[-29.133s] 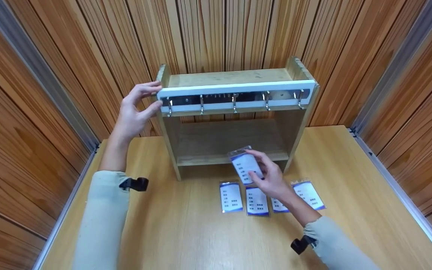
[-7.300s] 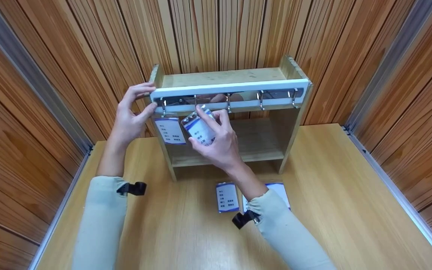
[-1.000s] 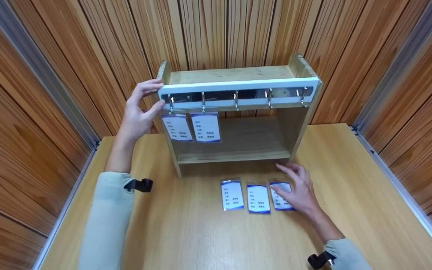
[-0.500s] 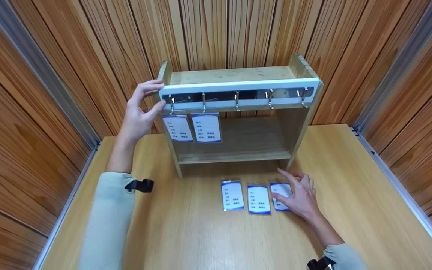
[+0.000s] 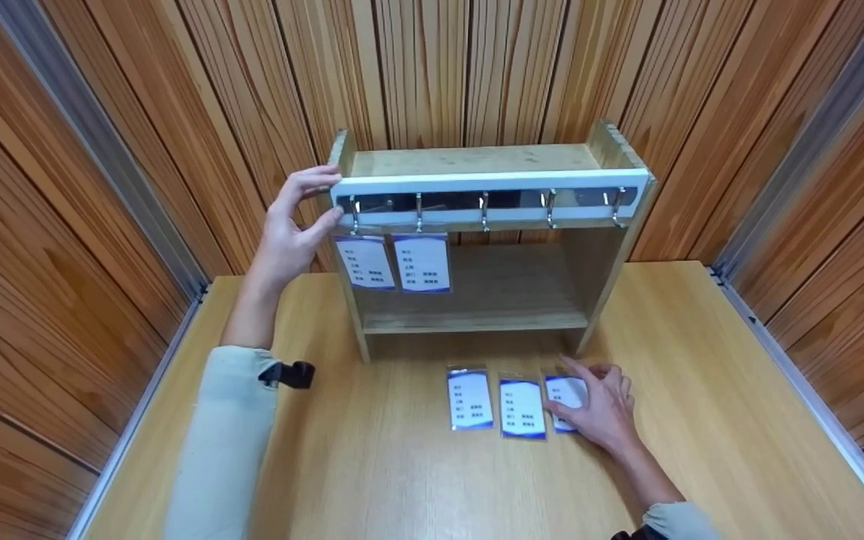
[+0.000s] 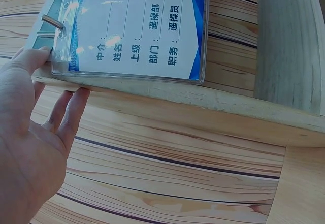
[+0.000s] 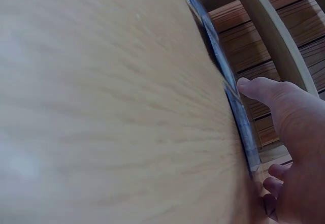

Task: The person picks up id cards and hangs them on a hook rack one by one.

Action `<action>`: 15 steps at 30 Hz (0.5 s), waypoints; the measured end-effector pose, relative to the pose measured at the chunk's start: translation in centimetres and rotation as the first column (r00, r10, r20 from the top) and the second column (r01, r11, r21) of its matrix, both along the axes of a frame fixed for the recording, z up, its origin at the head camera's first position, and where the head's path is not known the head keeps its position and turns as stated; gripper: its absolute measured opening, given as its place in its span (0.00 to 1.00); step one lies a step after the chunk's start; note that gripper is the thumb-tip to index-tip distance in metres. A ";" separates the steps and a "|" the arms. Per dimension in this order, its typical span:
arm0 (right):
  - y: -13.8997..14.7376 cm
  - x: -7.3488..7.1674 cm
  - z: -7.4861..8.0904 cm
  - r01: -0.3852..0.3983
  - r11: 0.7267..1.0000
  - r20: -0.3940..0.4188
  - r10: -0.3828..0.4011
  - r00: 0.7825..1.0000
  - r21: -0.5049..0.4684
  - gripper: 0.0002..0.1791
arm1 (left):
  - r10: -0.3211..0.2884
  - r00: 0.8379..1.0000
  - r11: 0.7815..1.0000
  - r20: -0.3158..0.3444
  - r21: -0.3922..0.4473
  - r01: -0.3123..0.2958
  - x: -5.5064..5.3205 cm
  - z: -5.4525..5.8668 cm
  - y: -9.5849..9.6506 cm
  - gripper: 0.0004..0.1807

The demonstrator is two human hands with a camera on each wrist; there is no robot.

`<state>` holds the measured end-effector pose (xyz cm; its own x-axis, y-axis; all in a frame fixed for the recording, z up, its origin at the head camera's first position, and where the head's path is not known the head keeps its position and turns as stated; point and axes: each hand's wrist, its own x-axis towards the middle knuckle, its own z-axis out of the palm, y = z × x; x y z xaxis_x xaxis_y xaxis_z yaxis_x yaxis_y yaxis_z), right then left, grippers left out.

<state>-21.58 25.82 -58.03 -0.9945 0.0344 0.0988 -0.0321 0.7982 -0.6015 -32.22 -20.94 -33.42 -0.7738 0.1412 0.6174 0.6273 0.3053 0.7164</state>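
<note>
A small wooden shelf (image 5: 477, 321) has a white hook rail (image 5: 492, 180) along its upper front. My left hand (image 5: 289, 232) grips the rail's left end, thumb in front and fingers around the corner. Two clear-sleeved name badges hang side by side: one badge (image 5: 365, 262) on the leftmost hook, another badge (image 5: 421, 264) on the second. Three more lie in a row on the table: a left badge (image 5: 469, 400), a middle badge (image 5: 522, 409) and a right badge (image 5: 567, 390). My right hand (image 5: 604, 412) is over the right badge, thumb at its left edge, partly covering it.
The shelf stands on a wooden table (image 5: 387, 465) near the back wood-panelled wall (image 5: 432, 75). Side walls with metal strips close in the left and right. Hooks in the rail's middle and right carry nothing.
Since the oldest frame, two badges have come to hang on the left hooks, the second after 7.3 seconds ago. Lately my right hand has lowered slightly over the right badge; my left hand keeps its grip.
</note>
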 end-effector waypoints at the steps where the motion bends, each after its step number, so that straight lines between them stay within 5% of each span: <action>1: 0.0 0.0 -0.1 0.001 1.000 0.006 -0.001 1.000 0.001 0.48 | 0.000 1.000 1.000 0.001 -0.001 0.000 0.0 0.0 0.0 0.21; 15: 0.0 0.0 -0.1 0.034 0.999 0.083 -0.033 0.996 -0.018 0.49 | -0.003 1.000 1.000 -0.016 0.002 0.003 -0.2 -0.2 0.1 0.21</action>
<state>-21.62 25.87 -58.11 -0.9975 0.0689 0.0157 0.0447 0.7863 -0.6162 -32.39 -20.87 -33.65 -0.7634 0.1424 0.6301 0.6397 0.3024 0.7067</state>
